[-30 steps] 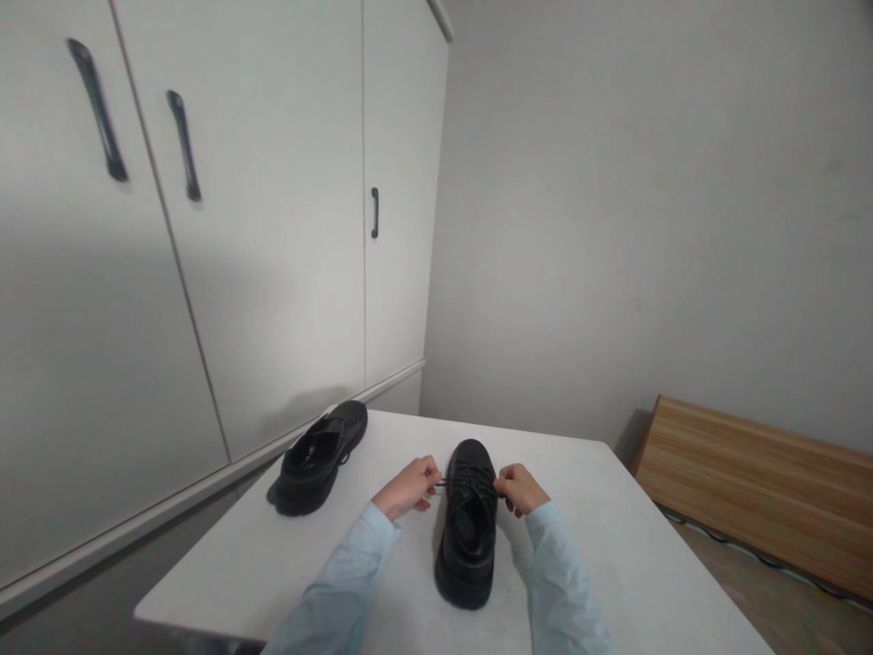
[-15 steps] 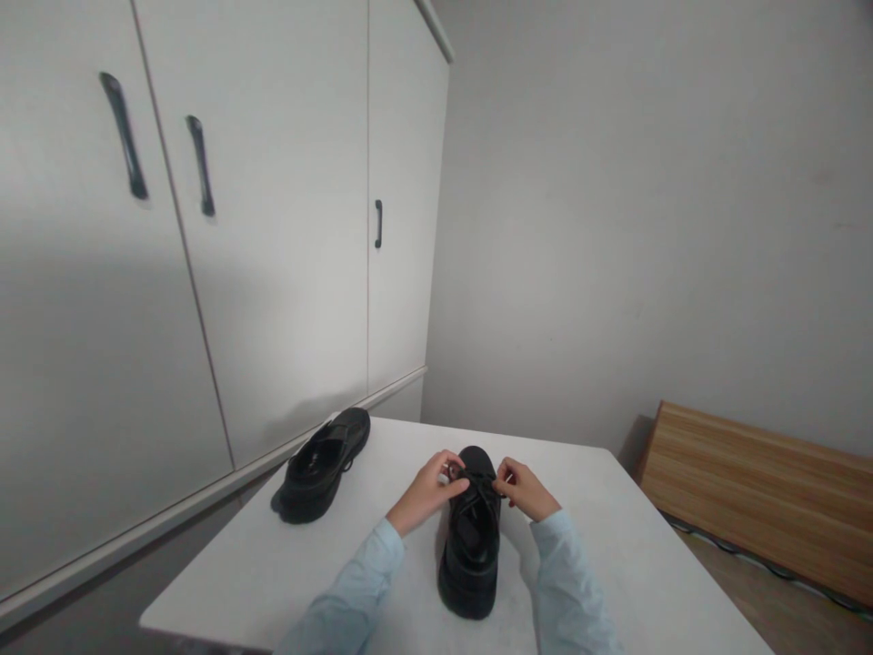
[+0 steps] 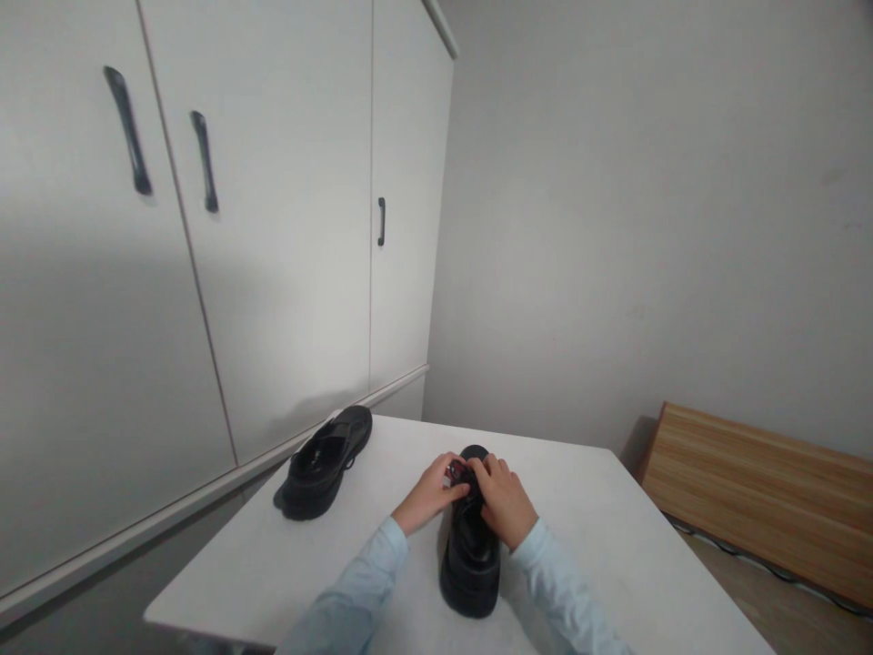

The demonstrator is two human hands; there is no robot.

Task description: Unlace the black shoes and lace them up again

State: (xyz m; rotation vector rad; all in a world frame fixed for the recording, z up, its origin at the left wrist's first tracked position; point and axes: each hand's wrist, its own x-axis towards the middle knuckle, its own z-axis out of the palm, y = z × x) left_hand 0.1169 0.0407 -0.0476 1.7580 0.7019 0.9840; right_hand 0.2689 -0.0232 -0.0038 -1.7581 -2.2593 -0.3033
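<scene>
Both hands, left hand [image 3: 431, 496] and right hand [image 3: 506, 498], pinch the shoe's [image 3: 470, 559] laces

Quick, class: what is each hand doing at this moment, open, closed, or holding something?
Left hand: fingers closed on the laces at the front of the black shoe.
Right hand: fingers curled over the same laces; the grip itself is hidden.
</scene>
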